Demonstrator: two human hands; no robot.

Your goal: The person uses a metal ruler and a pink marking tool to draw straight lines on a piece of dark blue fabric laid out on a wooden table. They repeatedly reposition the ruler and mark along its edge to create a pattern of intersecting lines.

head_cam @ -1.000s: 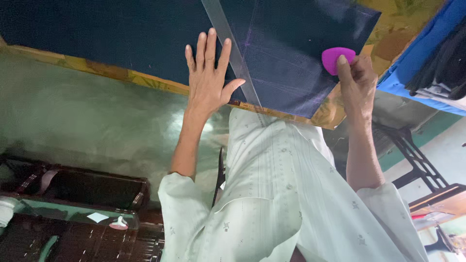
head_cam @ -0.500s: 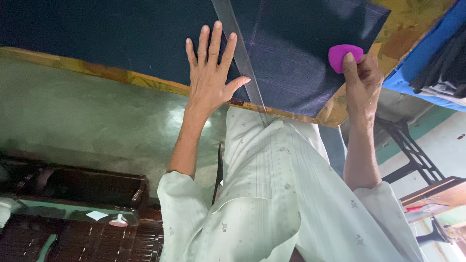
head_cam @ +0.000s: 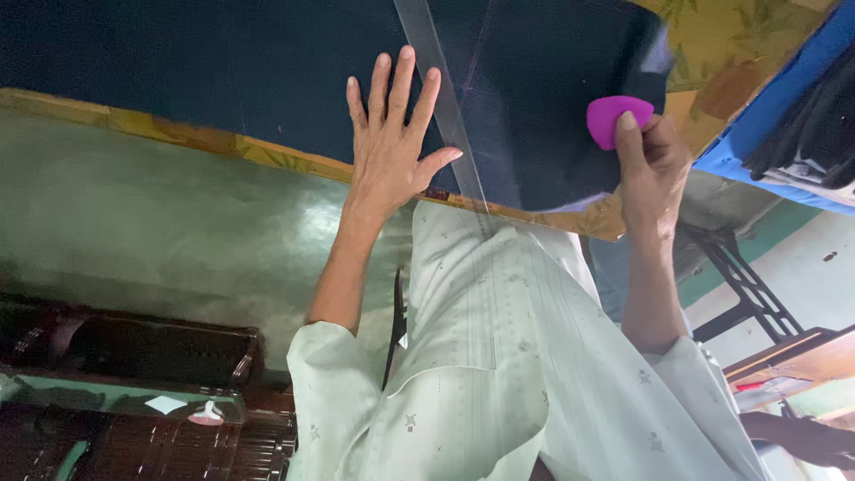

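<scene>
Item: dark navy cloth (head_cam: 223,71), spread flat on the tabletop (head_cam: 169,142), whose patterned yellow edge shows along the near side. The cloth looks smooth, matte and uncreased where I press it; faint pale lines cross it to the right of the ruler.

Item: clear ruler (head_cam: 445,116), long and see-through, lying slantwise across the cloth from the far side to the near edge, its near end overhanging toward my pale shirt (head_cam: 499,374).

Item: my left hand (head_cam: 392,142), fingers spread and apart, palm flat on the cloth, thumb touching the ruler's left edge. It grips nothing; it only presses down.

Item: my right hand (head_cam: 655,165), grip closed on the pink chalk (head_cam: 614,120), a rounded flat piece pinched between thumb and fingers, at the cloth's right edge, well apart from the ruler.

Change noted: since a second ago the chalk hand has crept slightly toward the far right, while the left hand and ruler have kept their place. I judge that the ruler is settled and that the chalk is not yet marking along it.

Also present: green floor (head_cam: 134,240), dark wooden furniture (head_cam: 134,356) at near left, blue surface (head_cam: 775,116) at far right.
</scene>
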